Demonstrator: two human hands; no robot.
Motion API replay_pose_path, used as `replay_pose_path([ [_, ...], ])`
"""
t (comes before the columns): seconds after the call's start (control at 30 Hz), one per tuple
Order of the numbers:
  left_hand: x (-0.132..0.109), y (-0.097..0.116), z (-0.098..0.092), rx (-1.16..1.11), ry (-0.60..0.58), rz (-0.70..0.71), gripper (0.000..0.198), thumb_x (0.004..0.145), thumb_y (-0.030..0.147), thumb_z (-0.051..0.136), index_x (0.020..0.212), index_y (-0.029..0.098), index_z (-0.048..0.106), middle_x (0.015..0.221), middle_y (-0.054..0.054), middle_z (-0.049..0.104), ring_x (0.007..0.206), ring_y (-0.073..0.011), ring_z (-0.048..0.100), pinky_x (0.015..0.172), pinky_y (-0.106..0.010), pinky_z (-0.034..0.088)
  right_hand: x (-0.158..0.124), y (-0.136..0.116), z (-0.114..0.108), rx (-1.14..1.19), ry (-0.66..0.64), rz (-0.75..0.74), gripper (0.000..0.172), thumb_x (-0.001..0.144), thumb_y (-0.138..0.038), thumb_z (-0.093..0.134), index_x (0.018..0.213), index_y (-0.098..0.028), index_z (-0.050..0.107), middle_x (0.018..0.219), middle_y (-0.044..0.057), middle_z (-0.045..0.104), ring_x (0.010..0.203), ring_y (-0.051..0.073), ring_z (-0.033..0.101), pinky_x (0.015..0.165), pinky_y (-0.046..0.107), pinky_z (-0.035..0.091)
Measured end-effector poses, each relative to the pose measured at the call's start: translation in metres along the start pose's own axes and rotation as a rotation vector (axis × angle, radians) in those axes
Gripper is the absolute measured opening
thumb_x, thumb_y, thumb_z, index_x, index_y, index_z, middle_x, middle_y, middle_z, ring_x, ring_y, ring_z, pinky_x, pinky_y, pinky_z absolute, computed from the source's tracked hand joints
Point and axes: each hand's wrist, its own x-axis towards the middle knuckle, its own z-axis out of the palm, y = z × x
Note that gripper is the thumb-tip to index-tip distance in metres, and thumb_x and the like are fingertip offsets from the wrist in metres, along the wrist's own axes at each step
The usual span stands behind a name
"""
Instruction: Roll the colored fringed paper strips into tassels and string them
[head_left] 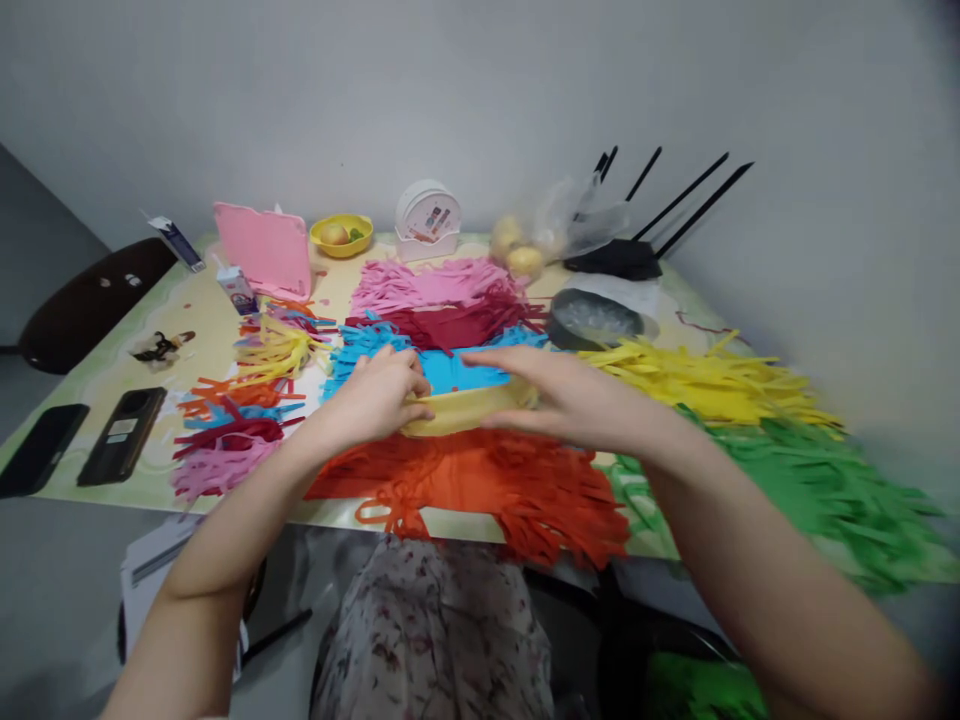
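Low over the middle of the table, a pale yellow translucent band (461, 411), like wide tape, spans the gap between my hands. My left hand (382, 393) has bent fingers closed on its left end. Around the right end, my right hand (559, 392) is blurred, its thumb and fingers stretched apart. Behind the band lies blue fringed paper (457, 370). Nearest my body, orange-red fringed paper (465, 475) hangs slightly over the table edge. Dark red fringed paper (442, 327) and pink fringed paper (435, 283) lie farther back.
Yellow fringe (705, 385) and green fringe (810, 485) cover the right side. Small multicoloured fringe bundles (240, 420) lie left, near two phones (124, 435). At the back stand a pink tablet case (266, 250), yellow bowl (343, 237) and black router (619, 260).
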Motion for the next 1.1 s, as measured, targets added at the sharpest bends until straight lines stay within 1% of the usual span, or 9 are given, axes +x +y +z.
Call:
replay_pose_path([
  [0.1,-0.005,-0.001,-0.004,0.102,-0.013,0.0,0.018,0.083,0.035,0.069,0.08,0.018,0.072,0.105,-0.008,0.062,0.103,-0.0271,0.054,0.084,-0.036,0.039,0.016,-0.01,0.016,-0.129,-0.118,0.112,0.013,0.088,-0.024,0.061,0.095,-0.018,0.071,0.09,0.007,0.075,0.08,0.021,0.068,0.068,0.027,0.044],
  [0.23,-0.018,-0.002,-0.005,0.29,-0.041,-0.13,0.017,0.086,0.031,0.065,0.094,0.018,0.073,0.107,-0.01,0.063,0.091,-0.0255,0.062,0.077,-0.035,0.042,0.023,-0.015,0.019,-0.293,-0.141,0.173,0.017,0.092,-0.026,0.057,0.082,-0.018,0.069,0.075,0.006,0.071,0.068,0.018,0.062,0.058,0.026,0.031],
  [0.37,-0.021,0.014,-0.002,0.338,0.147,-0.067,0.032,0.086,0.036,0.065,0.115,0.022,0.068,0.131,-0.014,0.056,0.11,-0.0324,0.058,0.087,-0.042,0.041,0.025,-0.026,0.014,-0.422,-0.197,0.169,0.02,0.093,-0.028,0.055,0.084,-0.018,0.07,0.077,0.008,0.071,0.07,0.02,0.062,0.057,0.027,0.025],
  [0.47,-0.011,0.019,0.002,0.164,0.131,0.069,0.019,0.088,0.03,0.061,0.102,0.02,0.071,0.125,-0.011,0.062,0.111,-0.0291,0.055,0.088,-0.038,0.04,0.025,-0.033,0.009,-0.4,-0.195,0.141,0.022,0.094,-0.028,0.054,0.081,-0.017,0.069,0.073,0.007,0.07,0.066,0.018,0.059,0.056,0.027,0.024],
  [0.53,-0.003,0.014,0.004,-0.051,0.011,0.078,0.018,0.09,0.027,0.056,0.086,0.016,0.07,0.094,-0.006,0.07,0.088,-0.0204,0.059,0.075,-0.029,0.04,0.023,-0.032,0.005,-0.335,-0.193,0.137,0.024,0.093,-0.027,0.054,0.077,-0.017,0.068,0.067,0.005,0.067,0.06,0.016,0.054,0.056,0.026,0.025],
  [0.63,0.002,0.004,0.003,-0.358,-0.134,0.054,0.032,0.089,0.038,0.054,0.069,0.014,0.061,0.06,0.002,0.055,0.057,-0.0112,0.046,0.055,-0.023,0.03,0.018,-0.024,-0.002,-0.19,-0.2,0.149,0.026,0.093,-0.03,0.054,0.074,-0.017,0.066,0.064,0.002,0.063,0.056,0.013,0.05,0.056,0.024,0.027],
  [0.73,0.001,-0.001,0.0,-0.521,-0.173,0.048,0.037,0.085,0.044,0.056,0.064,0.014,0.056,0.056,0.004,0.048,0.052,-0.0086,0.041,0.05,-0.022,0.025,0.012,-0.015,-0.004,-0.03,-0.19,0.162,0.022,0.088,-0.037,0.059,0.08,-0.018,0.065,0.068,0.0,0.063,0.06,0.013,0.052,0.057,0.023,0.03],
  [0.93,-0.004,-0.005,0.002,-0.615,-0.168,-0.009,0.04,0.083,0.046,0.06,0.06,0.015,0.053,0.052,0.005,0.043,0.049,-0.0073,0.037,0.046,-0.021,0.025,0.002,-0.007,0.005,0.169,-0.126,0.189,0.031,0.084,-0.043,0.055,0.064,-0.019,0.052,0.057,-0.004,0.049,0.054,0.012,0.044,0.053,0.023,0.03],
  [1.1,-0.013,-0.007,0.014,-0.905,-0.06,-0.128,0.031,0.08,0.044,0.065,0.068,0.016,0.056,0.054,0.004,0.055,0.047,-0.0105,0.052,0.045,-0.02,0.036,-0.01,-0.002,0.022,0.352,0.054,0.225,0.027,0.083,-0.042,0.058,0.069,-0.019,0.057,0.061,-0.003,0.054,0.056,0.013,0.049,0.053,0.023,0.036],
])
